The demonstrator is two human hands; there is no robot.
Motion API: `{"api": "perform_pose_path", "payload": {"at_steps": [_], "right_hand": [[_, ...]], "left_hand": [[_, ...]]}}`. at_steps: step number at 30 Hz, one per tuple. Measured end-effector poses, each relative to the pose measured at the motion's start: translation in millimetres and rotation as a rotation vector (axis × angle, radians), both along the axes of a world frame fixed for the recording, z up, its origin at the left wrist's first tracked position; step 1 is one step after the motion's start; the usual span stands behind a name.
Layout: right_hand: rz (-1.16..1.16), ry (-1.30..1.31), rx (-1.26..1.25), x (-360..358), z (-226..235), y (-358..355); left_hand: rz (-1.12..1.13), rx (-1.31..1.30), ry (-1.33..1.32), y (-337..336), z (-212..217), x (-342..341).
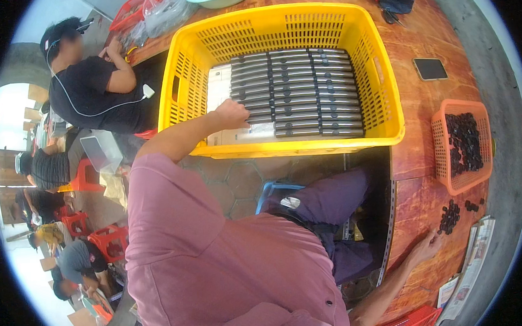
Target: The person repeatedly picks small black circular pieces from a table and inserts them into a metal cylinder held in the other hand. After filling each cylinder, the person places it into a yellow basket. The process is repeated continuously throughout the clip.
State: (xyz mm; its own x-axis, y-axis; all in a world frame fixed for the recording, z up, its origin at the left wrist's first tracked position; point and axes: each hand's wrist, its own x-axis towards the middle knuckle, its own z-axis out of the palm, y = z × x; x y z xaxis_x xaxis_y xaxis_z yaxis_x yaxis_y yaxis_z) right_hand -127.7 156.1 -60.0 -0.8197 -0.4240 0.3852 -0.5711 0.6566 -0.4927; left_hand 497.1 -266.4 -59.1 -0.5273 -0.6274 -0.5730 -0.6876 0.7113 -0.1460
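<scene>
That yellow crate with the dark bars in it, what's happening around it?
A person in a pink shirt leans over a wooden table. The left hand reaches into the yellow crate and rests at the edge of neat rows of dark metal bars. The right hand lies flat on the table next to a small pile of dark round pieces; more of them fill an orange basket. A phone lies nearby. Other people sit at work to the left.

A reddish wooden table (429, 104) over hexagon-tiled floor (232, 185), red stools (108, 239) in daylight.
</scene>
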Motion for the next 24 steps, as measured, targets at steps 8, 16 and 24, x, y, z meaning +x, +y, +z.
{"api": "perform_pose_path", "payload": {"at_steps": [8,16,24], "right_hand": [[0.072,0.050,-0.051,4,0,-5],[0.017,-0.044,-0.082,11,5,-5],[0.141,-0.217,-0.302,61,33,-22]], "left_hand": [[0.100,-0.183,0.285,-21,13,13],[0.129,-0.388,0.806,-8,123,-65],[-0.685,0.696,1.043,204,76,-217]]}}
